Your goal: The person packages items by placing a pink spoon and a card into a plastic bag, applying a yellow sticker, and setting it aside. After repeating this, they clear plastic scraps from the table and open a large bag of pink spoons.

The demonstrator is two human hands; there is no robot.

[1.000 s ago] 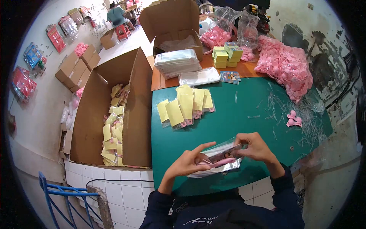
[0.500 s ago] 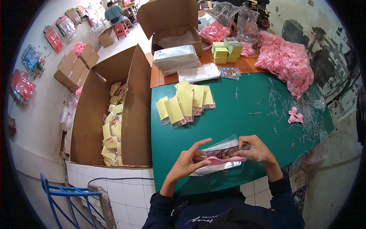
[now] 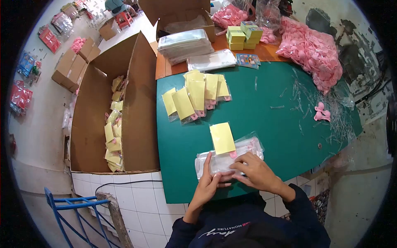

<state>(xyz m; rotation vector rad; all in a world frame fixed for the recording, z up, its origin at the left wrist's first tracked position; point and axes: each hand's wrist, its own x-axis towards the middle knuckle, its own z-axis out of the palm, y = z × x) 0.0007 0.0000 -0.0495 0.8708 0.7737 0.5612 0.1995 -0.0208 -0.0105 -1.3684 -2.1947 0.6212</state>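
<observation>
1. The left hand (image 3: 206,187) and right hand (image 3: 257,172) touch the clear bags (image 3: 251,145), but I can't tell if they pinch them
2. A yellow packet (image 3: 223,138) lies partly on those bags, on the green table (image 3: 273,128)
3. A big brown box (image 3: 142,120) is beside the table, above white floor tiles (image 3: 128,192)

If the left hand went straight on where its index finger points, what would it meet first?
Probably the left edge of the yellow-carded packet, just ahead, though how high the left hand sits is unclear.
</observation>
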